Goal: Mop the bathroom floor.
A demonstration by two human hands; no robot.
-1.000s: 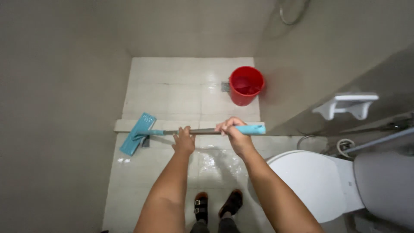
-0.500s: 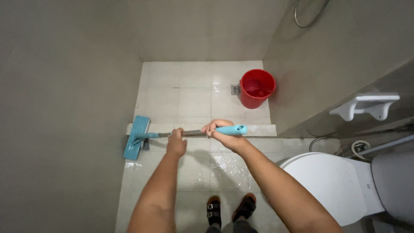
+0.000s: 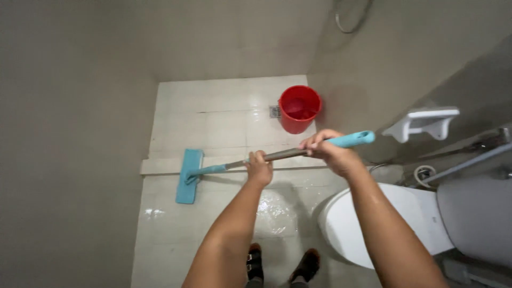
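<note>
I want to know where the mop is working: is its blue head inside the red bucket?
No, the mop head lies flat on the wet tiled floor by the low step, well apart from the red bucket.

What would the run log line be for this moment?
left hand: grips mop shaft | right hand: grips mop near blue end | mop head: on wet floor | red bucket: far corner

A red bucket [image 3: 299, 108] stands on the wet, pale tiled floor [image 3: 213, 117] by the right wall, just beside a small square floor drain [image 3: 274, 111]. A low tile step [image 3: 160, 166] crosses the floor. At lower right sits a white toilet [image 3: 384, 221] with its lid shut — above it a white wall shelf [image 3: 424, 122] and a grey pipe [image 3: 469, 162]. A hose loop [image 3: 349, 16] hangs at the top. 2 dark sandals [image 3: 280, 264] show at the bottom edge.
</note>
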